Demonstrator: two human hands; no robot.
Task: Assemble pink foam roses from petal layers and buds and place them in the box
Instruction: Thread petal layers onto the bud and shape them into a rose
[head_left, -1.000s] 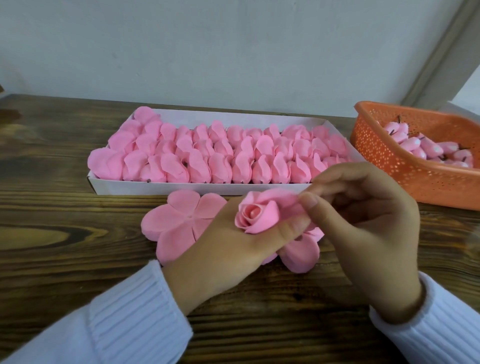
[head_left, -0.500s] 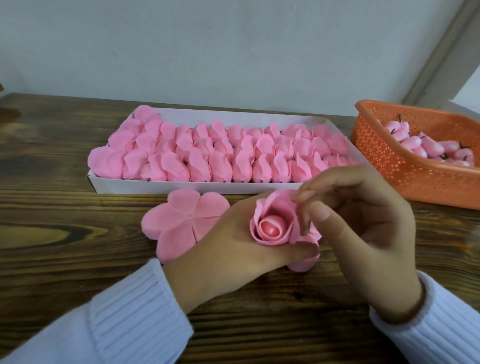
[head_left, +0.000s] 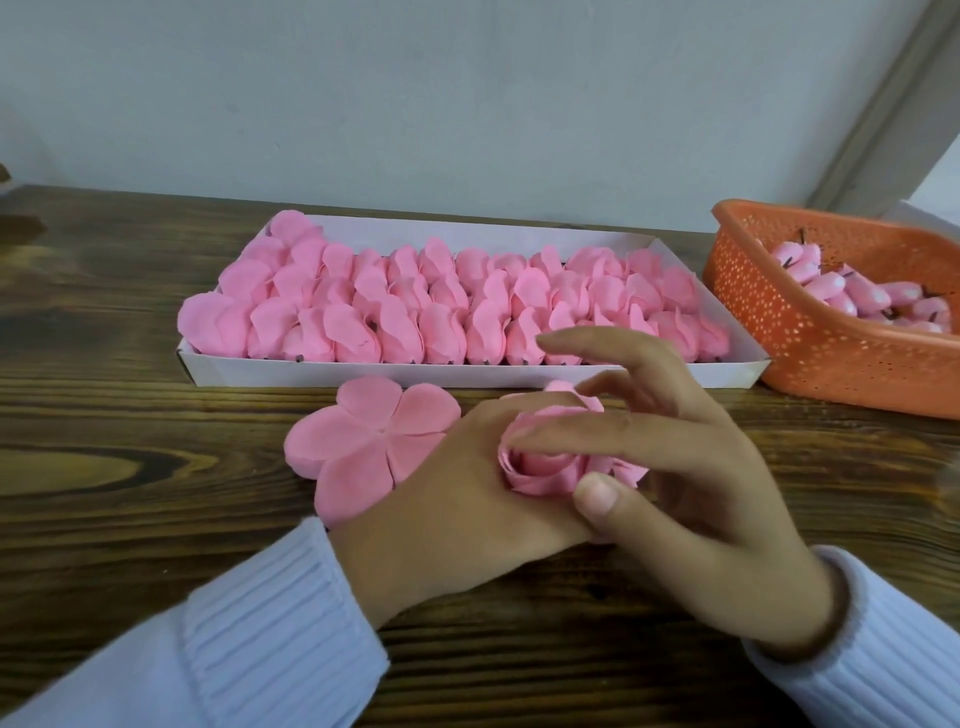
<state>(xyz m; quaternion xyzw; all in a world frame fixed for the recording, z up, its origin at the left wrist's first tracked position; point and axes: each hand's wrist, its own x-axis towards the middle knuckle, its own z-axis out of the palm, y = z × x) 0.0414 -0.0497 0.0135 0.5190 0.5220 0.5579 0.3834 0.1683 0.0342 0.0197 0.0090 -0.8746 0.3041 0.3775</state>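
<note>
Both hands meet low and centre over the wooden table (head_left: 130, 519), white ribbed sleeves (head_left: 270, 623) at the wrists. Left hand (head_left: 457, 499) cups a half-made pink foam rose (head_left: 545, 462) from the left and below, fingers wrapped round its base and petals. Rose opening faces up and slightly toward the camera; its axis stands near upright, curled inner petals forming a ring. Bud inside cannot be made out. Right hand (head_left: 696, 499) comes in from the right, fingers spread loose: index finger laid across the top of the rose, thumb pressed at the rose's near edge against the left hand, remaining fingers lifted and fanned above it, gripping nothing by themselves. Loose outer petals stick out under the right palm. Just left of the rose, partly under the left hand, a flat five-petal layer (head_left: 369, 441) lies face up on the table. Beyond both, a long shallow white box (head_left: 467, 371) runs left to right, long axis parallel to the table edge, packed with rows of finished pink roses (head_left: 447, 301). Far right, an orange perforated basket (head_left: 810, 353) stands touching or just beside the box's right end and holds pink buds (head_left: 852, 291) with dark stems. Grey wall (head_left: 467, 104) behind.
</note>
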